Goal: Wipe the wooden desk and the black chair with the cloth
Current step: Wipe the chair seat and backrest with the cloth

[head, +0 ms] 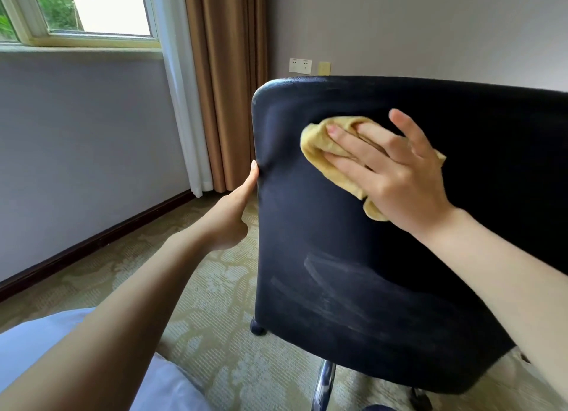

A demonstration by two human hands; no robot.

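A room with a pale patterned carpet [215, 287] is seen, bounded by a plain grey wall [76, 134] with a dark skirting board. A window [92, 8] is set high on the left, and a white sheer curtain [181, 103] and a brown pleated curtain [227, 88] hang beside it. Wall sockets [300, 65] are fixed above the chair.

The black chair [338, 257] stands on the carpet with its curved, matte back turned to the camera; pale streaks are seen low on it. A chrome leg [324, 383] and a caster [258, 326] show beneath.

The hands are held apart. The chair's left edge is gripped by the left hand [233, 214] — thumb on the near face, fingers hidden behind. The crumpled yellow cloth [319, 146] is pressed against the upper back by the right hand [396, 171], fingers spread flat.
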